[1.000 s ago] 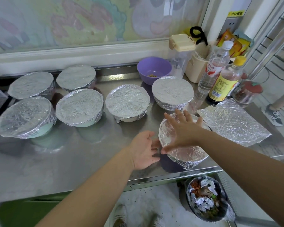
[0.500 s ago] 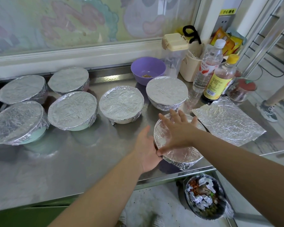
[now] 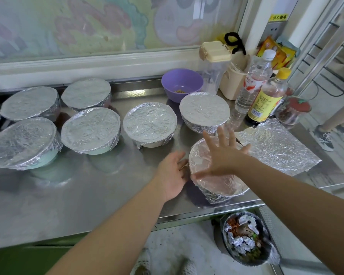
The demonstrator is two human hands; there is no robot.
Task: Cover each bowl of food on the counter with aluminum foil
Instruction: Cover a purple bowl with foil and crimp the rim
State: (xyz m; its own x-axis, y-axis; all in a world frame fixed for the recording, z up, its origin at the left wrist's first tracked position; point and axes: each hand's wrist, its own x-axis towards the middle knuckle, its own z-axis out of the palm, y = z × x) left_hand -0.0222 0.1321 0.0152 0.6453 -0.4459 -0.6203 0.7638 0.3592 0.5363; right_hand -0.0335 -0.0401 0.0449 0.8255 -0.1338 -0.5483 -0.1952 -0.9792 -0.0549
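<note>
- Lining the surface (image 3: 87,195) at left, foil-covered bowls (image 3: 90,130).
- Left hand (image 3: 172,175), fingers relaxed and grasping nothing, rests against the nearest bowl (image 3: 222,188).
- Right hand (image 3: 224,153), fingers spread, released, lies over its foil top.
- Loose foil sheet (image 3: 276,147) just beside.

Painted window (image 3: 107,22) @ back; speckled floor (image 3: 177,235) below.

Clutter at two o'clock
A white-capped bottle (image 3: 252,82) and a yellow-capped bottle (image 3: 266,99) are standing together, a red-lidded jar (image 3: 292,113) beside them; a bin (image 3: 246,238) is sitting at five o'clock on the floor (image 3: 177,241).
</note>
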